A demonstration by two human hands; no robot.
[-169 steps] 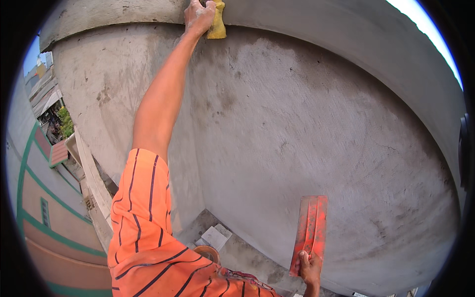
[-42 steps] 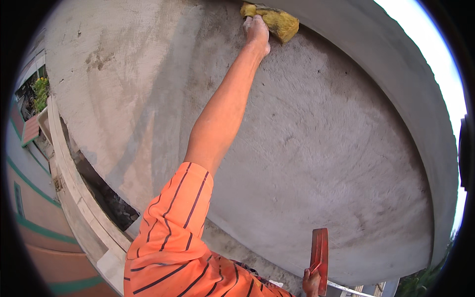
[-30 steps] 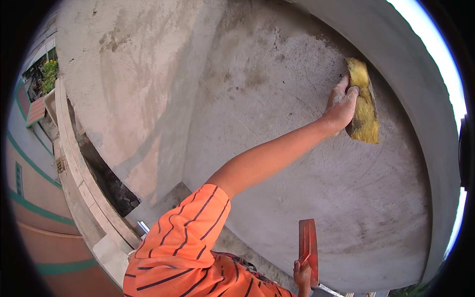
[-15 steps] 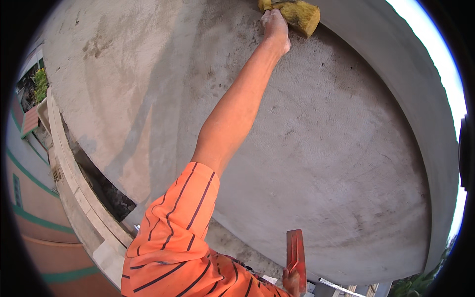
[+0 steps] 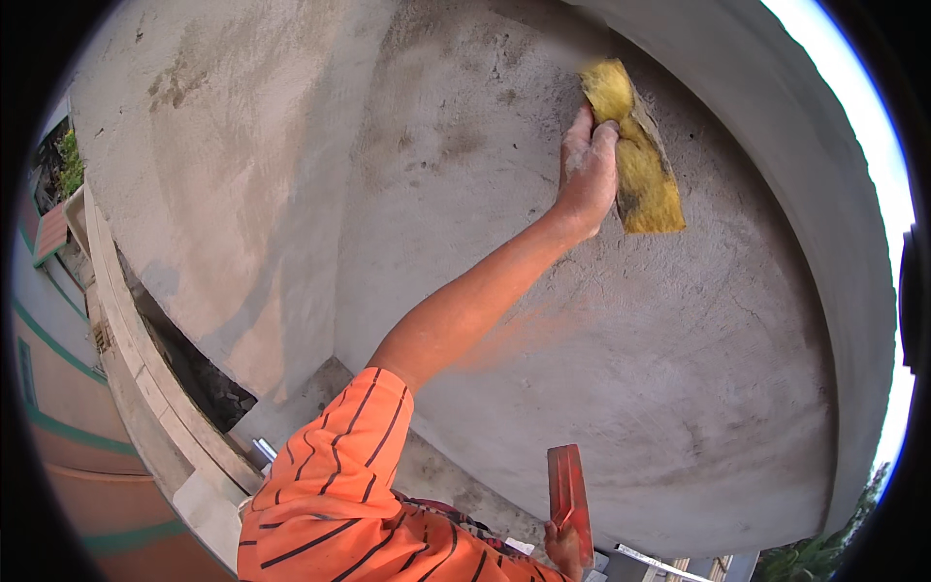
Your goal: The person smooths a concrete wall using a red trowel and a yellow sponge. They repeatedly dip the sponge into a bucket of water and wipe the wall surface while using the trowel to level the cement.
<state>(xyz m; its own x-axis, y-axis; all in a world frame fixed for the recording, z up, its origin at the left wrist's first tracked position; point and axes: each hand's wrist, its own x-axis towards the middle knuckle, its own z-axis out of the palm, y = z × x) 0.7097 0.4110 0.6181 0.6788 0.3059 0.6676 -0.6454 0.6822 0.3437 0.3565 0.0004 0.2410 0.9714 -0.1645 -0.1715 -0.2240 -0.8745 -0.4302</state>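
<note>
My left hand reaches up at the plastered wall, with dusty fingers closed on a yellow sponge. The sponge is long and blocky, with dark smears on one edge. It is at the grey plaster and appears to touch it. At the lower edge, my right hand grips a red plastering float, held upright and apart from the wall. Part of my right hand is cut off by the frame's edge.
A curved concrete band rims the wall on the right. On the left, a pale ledge runs along a dark gap with rubble. Beyond it stands a building with green stripes. Green plants show at bottom right.
My left hand has brought the sponge down and to the right along the wall, turning it more upright. The float in my right hand has shifted slightly left.
</note>
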